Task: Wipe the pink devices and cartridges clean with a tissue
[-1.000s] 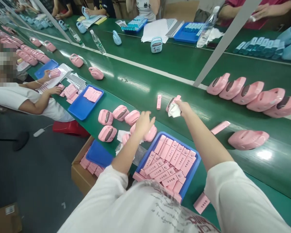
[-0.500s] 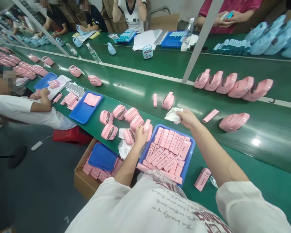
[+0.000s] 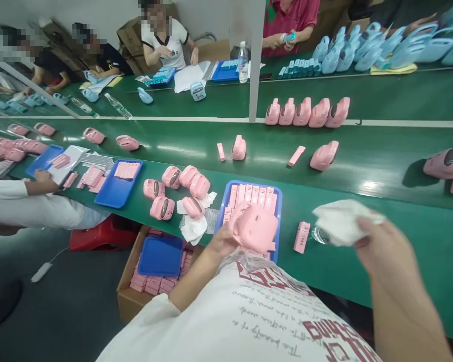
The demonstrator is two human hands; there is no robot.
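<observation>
Left hand (image 3: pixel 224 242) is curled round the left end of a pink casing (image 3: pixel 257 227), holding it up over the blue tray (image 3: pixel 280 203) of pink blocks (image 3: pixel 262 195); some fingers are hidden, so can't tell the full grip. Right hand (image 3: pixel 387 246) is closed on the edge of a white cloth (image 3: pixel 342 218), off to the right, well apart from the casing. Cloth partly covers a clear object (image 3: pixel 319 235) near a lone pink block (image 3: pixel 302 237) on the green bench (image 3: pixel 335 274). More pink casings (image 3: pixel 200 186) sit left of the tray. My read: wiping step, casing in hand, cloth not on it. Next move calls for closing the gap between cloth and casing, left grip steady, clear of the blocks below.
</observation>
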